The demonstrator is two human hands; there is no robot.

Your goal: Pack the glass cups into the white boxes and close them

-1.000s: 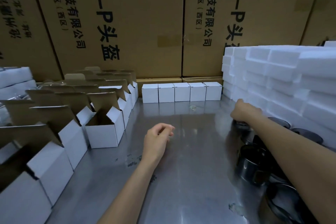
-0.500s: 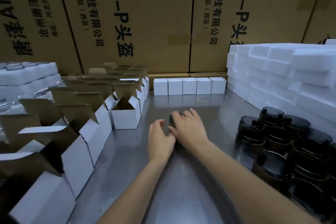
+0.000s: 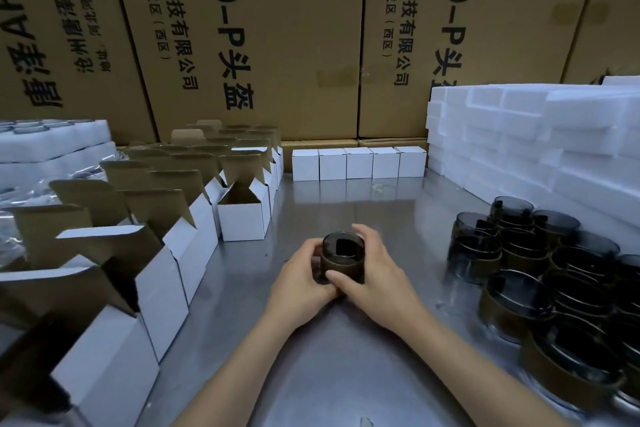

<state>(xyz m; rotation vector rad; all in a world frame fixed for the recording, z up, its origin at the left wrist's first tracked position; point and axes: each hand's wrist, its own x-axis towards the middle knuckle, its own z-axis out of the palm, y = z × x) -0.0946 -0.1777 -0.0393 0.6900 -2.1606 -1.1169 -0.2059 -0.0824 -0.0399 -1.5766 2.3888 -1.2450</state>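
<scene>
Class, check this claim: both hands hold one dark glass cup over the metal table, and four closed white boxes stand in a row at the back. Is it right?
Not quite. The head view shows five closed white boxes in the back row, not four. The rest stands: the left hand and right hand both hold one dark glass cup over the metal table.

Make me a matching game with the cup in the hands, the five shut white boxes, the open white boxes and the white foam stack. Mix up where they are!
Things:
1. held glass cup
2. five shut white boxes
3. open white boxes
4. white foam stack

Places:
A. far right, against the cartons
B. along the left side of the table
C. middle, between the left hand and the right hand
D. in a row at the back

Pairs: 1-C, 2-D, 3-B, 4-A
</scene>
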